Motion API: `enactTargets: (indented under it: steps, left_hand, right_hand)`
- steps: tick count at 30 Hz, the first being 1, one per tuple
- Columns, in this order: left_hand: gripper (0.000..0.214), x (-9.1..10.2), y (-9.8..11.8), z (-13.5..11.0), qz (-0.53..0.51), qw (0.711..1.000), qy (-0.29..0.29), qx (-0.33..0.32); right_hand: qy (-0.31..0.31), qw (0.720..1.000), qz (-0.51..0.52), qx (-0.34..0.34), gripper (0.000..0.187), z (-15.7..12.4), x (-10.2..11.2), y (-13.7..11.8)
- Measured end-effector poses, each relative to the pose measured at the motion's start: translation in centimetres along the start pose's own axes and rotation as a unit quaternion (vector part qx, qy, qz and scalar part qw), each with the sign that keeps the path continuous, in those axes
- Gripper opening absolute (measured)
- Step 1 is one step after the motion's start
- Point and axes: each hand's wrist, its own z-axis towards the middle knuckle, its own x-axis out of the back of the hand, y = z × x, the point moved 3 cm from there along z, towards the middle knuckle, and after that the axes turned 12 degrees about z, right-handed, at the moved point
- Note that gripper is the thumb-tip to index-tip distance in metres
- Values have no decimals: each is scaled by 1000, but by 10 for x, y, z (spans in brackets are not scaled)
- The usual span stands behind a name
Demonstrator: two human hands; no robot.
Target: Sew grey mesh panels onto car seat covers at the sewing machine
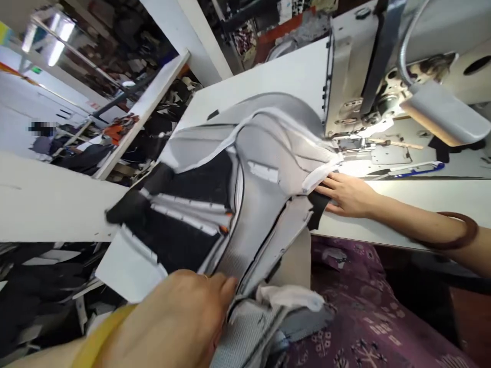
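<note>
A large sewn cover in grey and black fabric, looking like a seat cover, spreads across the white table with its seams and white strips facing up. My left hand is closed on its near edge, fingers curled over the fabric and partly hidden. Flat beside the sewing machine, my right hand has its fingers stretched out, touching the white-edged corner of the cover and a black flap. That corner reaches the lit needle area. Part of the cover hangs over the table's front onto my lap.
A grey lamp on a bendable neck hangs over the machine bed. Blue-handled snips and a thin wooden stick lie on the bed. A white post rises behind the table. Dark fabric scraps fill the left side.
</note>
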Motion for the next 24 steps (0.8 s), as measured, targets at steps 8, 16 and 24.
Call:
enactTargets:
  steps: [8,16,24]
  left_hand:
    - [26,50,-7,147,-73,977,87,-182]
    - [48,35,3,256,179,938,287,76]
    - [32,54,-8,284,20,974,227,2]
  right_hand:
    - [-14,1000,-9,-11,57,2,4,-8]
    - [-14,1000,1,-14,59,-2,1,-7]
    - [-26,1000,1,-4,44,-1,6,-15]
